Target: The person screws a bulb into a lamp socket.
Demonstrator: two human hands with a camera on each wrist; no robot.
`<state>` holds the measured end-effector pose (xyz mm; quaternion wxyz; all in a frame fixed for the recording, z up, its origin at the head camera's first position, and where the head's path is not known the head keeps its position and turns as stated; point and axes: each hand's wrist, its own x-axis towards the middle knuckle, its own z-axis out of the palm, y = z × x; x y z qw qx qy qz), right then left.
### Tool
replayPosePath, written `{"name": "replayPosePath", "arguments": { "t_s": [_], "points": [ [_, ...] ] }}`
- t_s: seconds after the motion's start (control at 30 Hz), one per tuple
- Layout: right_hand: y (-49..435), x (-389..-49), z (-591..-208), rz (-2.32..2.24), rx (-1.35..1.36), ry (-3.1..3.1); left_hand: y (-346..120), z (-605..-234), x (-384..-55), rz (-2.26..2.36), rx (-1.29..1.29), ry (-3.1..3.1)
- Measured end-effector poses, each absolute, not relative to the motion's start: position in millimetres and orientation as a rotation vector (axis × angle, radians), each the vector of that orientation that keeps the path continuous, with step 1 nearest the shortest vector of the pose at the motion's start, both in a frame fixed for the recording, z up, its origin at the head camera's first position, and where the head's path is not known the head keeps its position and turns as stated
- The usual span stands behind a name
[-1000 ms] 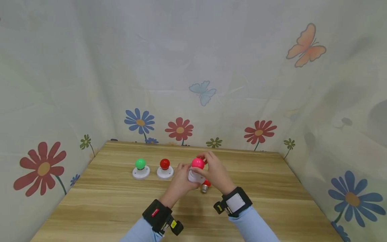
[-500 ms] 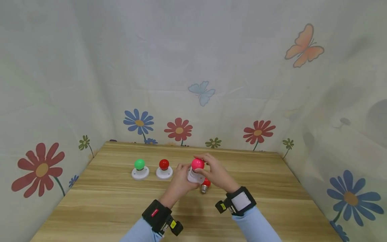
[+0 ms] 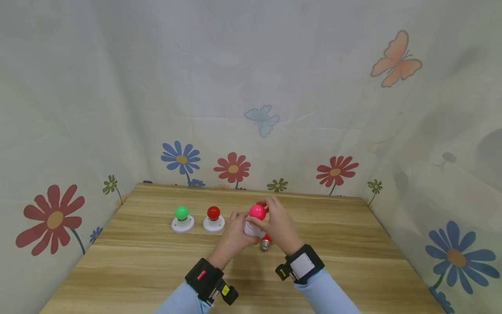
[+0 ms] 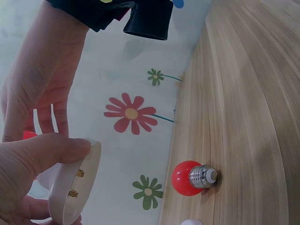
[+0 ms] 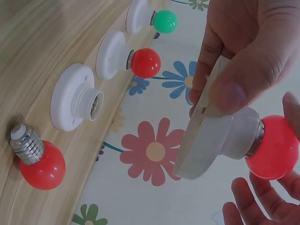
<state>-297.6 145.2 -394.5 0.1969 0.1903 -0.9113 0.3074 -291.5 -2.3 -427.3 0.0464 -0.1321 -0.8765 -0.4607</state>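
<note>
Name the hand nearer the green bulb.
Left. The left hand grips a socket right of the green bulb; the right hand is farther right, at the pink bulb.

A flower-printed backdrop [image 3: 251, 65] hangs behind a wood-grained table [image 3: 372, 261].

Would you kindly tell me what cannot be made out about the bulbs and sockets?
- Head: empty socket, hidden behind the left hand and held socket.
- Left wrist: held bulb, mostly behind left hand; white piece, cut by bottom edge.
- Right wrist: held bulb's thread, inside its socket.
</note>
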Motion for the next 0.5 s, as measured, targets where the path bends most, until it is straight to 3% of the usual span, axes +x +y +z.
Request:
{"name": "replayPosePath", "arguments": {
  "t_s": [0.5],
  "points": [
    [153.0,-298.5,-389.5,1.045,0.698,-2.552,-0.9,-429.6,-292.6,-1.442,-0.379,-2.677]
  ]
}}
